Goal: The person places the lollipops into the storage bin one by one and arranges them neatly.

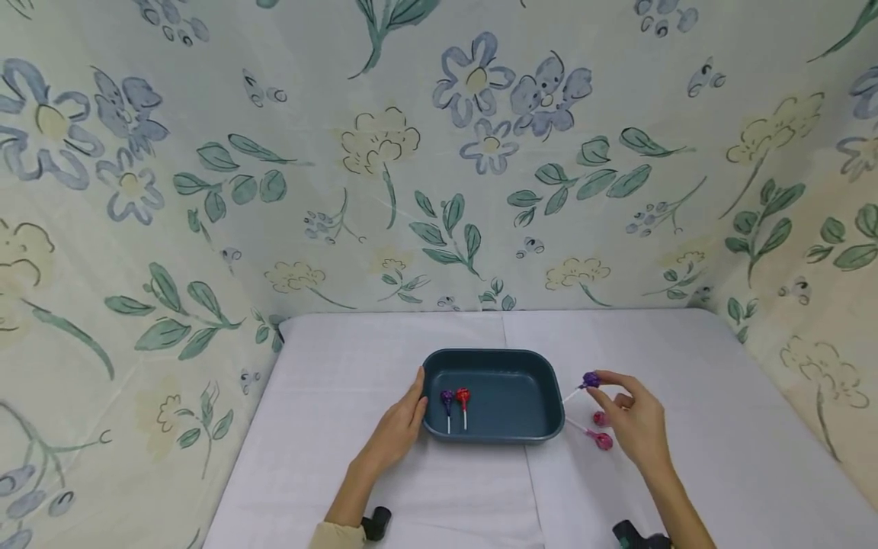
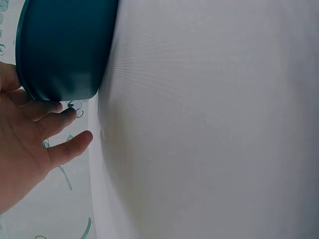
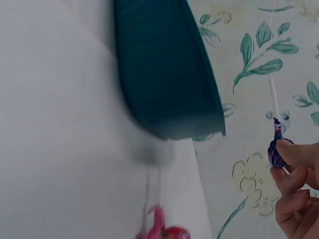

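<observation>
A dark teal rectangular tray [image 1: 494, 437] rests on the white-covered table. My left hand [image 1: 399, 428] holds its left end, with the thumb at the rim and the other fingers against the outer wall. Inside, toward the left, lie a purple lollipop [image 1: 448, 397] and a red lollipop [image 1: 463, 396], sticks toward me. My right hand [image 1: 638, 423] pinches another purple lollipop [image 3: 277, 152] by its wrapped head between thumb and forefinger, just right of the tray. Its white stick points toward the tray. Below that hand lie a pink lollipop [image 1: 604, 441] and a second reddish-pink lollipop [image 1: 600, 418], partly hidden by the fingers.
White cloth covers the table [image 1: 384, 343], with a crease running down near the middle. Behind and along the sides hangs a floral curtain [image 1: 439, 152]. Black wrist devices show on the left wrist [image 1: 376, 524] and the right wrist [image 1: 638, 536].
</observation>
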The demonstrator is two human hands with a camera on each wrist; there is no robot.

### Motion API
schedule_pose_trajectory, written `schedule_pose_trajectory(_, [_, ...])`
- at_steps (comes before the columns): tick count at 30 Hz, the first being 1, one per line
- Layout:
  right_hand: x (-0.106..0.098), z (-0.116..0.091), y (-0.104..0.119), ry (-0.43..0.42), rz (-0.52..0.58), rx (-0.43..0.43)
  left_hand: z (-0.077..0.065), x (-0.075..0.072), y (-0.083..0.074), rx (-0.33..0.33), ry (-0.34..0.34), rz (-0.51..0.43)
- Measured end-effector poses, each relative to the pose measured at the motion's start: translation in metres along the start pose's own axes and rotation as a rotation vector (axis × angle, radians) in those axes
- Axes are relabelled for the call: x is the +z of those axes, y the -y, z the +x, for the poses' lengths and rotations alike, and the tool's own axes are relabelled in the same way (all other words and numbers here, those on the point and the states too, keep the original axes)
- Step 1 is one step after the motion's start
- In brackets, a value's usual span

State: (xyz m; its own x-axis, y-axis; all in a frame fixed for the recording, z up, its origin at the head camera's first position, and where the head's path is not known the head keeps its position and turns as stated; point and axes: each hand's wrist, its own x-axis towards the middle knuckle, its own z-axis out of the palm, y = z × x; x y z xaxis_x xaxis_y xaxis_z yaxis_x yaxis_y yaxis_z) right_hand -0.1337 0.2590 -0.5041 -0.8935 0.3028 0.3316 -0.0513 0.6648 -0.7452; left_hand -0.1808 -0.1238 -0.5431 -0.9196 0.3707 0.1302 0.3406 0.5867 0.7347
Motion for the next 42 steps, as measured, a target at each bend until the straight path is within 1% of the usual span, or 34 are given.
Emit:
schedule_pose_trajectory(3, [0.017, 0.012, 0.019, 0.117, 0.023, -0.102, 0.0, 0.0, 0.0, -0.003, 0.005, 0.001])
schedule_pose_trajectory(6, [0.038, 0.025, 0.036, 0.254, 0.002, -0.198, 0.0, 0.001, 0.001, -0.008, 0.01, 0.0])
schedule_pose_trajectory(8, [0.053, 0.032, 0.045, 0.343, -0.027, -0.243, 0.001, 0.001, 0.001, -0.011, 0.013, -0.001])
schedule_pose_trajectory(11, [0.072, 0.041, 0.057, 0.462, -0.059, -0.297, 0.001, 0.001, 0.001, -0.011, 0.015, 0.001])
schedule_pose_trajectory(14, [0.087, 0.046, 0.066, 0.574, -0.083, -0.323, 0.002, 0.002, 0.001, 0.001, 0.015, 0.006])
schedule_pose_trajectory(16, [0.096, 0.048, 0.069, 0.626, -0.116, -0.347, 0.002, 0.002, 0.001, -0.003, 0.019, 0.005])
schedule_pose_trajectory(18, [0.104, 0.048, 0.071, 0.65, -0.16, -0.372, 0.002, 0.003, 0.001, -0.001, 0.018, 0.005])
schedule_pose_trajectory(21, [0.115, 0.048, 0.072, 0.659, -0.222, -0.38, 0.002, 0.002, 0.0, -0.015, 0.026, 0.004])
schedule_pose_trajectory(24, [0.122, 0.048, 0.075, 0.678, -0.273, -0.333, 0.002, 0.001, -0.001, -0.013, 0.022, 0.0])
schedule_pose_trajectory(29, [0.131, 0.047, 0.078, 0.741, -0.33, -0.249, 0.001, -0.001, -0.002, -0.01, 0.02, -0.003])
schedule_pose_trajectory(32, [0.135, 0.046, 0.079, 0.758, -0.329, -0.233, 0.001, -0.001, -0.001, -0.009, 0.019, 0.002])
schedule_pose_trajectory(37, [0.135, 0.046, 0.076, 0.74, -0.304, -0.24, 0.001, 0.0, 0.001, -0.003, 0.009, 0.011])
schedule_pose_trajectory(40, [0.125, 0.049, 0.073, 0.701, -0.275, -0.239, 0.002, 0.0, 0.002, -0.002, 0.009, 0.019])
schedule_pose_trajectory(42, [0.113, 0.051, 0.069, 0.662, -0.231, -0.247, 0.002, 0.0, 0.003, 0.002, 0.009, 0.022])
